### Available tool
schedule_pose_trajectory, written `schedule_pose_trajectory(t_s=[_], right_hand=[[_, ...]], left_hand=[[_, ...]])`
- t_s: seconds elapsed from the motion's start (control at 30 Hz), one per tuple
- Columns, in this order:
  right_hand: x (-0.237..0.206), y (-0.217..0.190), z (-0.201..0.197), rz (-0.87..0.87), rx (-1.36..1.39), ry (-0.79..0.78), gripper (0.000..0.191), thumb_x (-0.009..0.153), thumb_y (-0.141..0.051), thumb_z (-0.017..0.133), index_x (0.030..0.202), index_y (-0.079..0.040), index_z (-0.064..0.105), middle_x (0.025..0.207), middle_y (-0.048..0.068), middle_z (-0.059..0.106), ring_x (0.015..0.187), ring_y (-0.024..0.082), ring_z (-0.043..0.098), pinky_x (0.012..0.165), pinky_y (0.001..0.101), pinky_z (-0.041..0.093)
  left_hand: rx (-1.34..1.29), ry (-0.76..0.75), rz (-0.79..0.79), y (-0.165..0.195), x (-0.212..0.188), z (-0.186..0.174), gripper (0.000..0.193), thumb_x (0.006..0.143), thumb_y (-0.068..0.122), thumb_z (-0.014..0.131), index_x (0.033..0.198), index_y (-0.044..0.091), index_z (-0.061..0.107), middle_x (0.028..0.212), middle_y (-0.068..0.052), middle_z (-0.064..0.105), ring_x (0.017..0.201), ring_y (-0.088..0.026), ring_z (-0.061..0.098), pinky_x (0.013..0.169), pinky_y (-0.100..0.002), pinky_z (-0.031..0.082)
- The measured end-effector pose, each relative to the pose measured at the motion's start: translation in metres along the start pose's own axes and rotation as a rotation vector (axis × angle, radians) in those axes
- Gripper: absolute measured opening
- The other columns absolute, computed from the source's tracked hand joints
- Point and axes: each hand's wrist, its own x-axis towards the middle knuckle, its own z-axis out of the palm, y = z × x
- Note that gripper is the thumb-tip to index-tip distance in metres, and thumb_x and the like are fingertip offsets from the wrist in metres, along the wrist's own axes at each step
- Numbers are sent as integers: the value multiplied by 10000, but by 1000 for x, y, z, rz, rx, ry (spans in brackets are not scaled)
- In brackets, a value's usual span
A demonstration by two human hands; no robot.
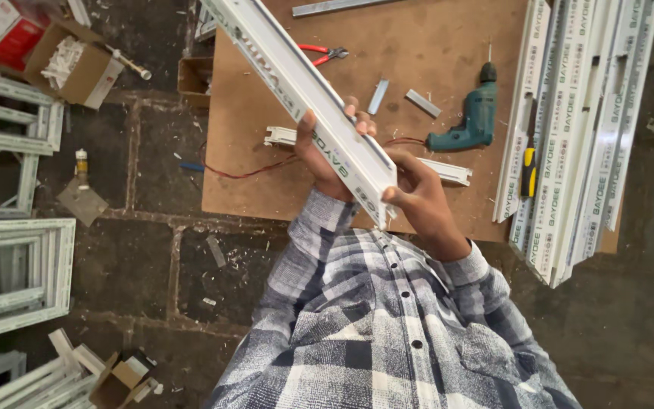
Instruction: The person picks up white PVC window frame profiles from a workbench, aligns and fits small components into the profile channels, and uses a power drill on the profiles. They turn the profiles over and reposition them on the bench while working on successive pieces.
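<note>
grip: left hand (325, 155) and right hand (418, 198) both closed round the near end of a white window profile (297, 79); fingers wrapped over its edges, thumbs on the flanks.
profile: long, hollow, rigid; probably light for its length. Smooth faces, likely slippery. Far end runs out of view.
hold point: near the end as now gives leverage; a grip further up would balance better.
beyond fingers: short white offcut (448, 172) and teal drill (467, 121) on the brown board (266, 189).
right of fingers: stacked profiles (592, 121).
room: dark stone floor (145, 257), frames and scraps on it.
</note>
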Motion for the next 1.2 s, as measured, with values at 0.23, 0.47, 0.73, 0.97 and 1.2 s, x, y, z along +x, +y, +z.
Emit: schedule_pose_trajectory(t_s=[0.23,0.47,0.73,0.97,1.2], right_hand=[[-20,-14,20,-62,-209,223,716,882,-249,765,1476,27,475,1347,124,630,1222,213,644,1012,357,564],[-8,-38,40,-232,-1028,336,717,829,-157,870,1435,41,542,1115,212,717,929,267,720,809,398,581],[1,-49,65,-511,-1160,209,654,854,-88,856,1422,38,559,1214,224,701,1030,328,726,873,397,585],[-9,-40,41,-495,-1125,273,658,830,-101,888,1401,31,589,1202,195,708,976,267,716,813,362,589],[-48,-36,-97,-268,-34,439,632,907,-176,770,1426,151,618,1191,230,730,1017,301,734,923,420,625]], left_hand=[[23,18,5,-8,-3,0,573,1010,483,660,1267,-7,509,1110,-143,576,1048,-303,617,945,-433,520],[32,265,-97,-6,-19,-42,683,919,543,648,1368,38,550,1285,-133,643,1219,-325,631,1087,-489,497],[-70,358,-183,3,-32,-74,565,1027,555,590,1331,81,546,1216,-95,647,1151,-293,637,1017,-486,527],[104,286,-211,1,-35,-55,569,1013,520,530,1315,39,561,1206,-137,680,1096,-290,671,932,-446,554],[535,128,145,16,-45,-50,441,1003,80,742,1385,-19,547,1279,-96,638,1186,-223,625,1056,-404,526]])
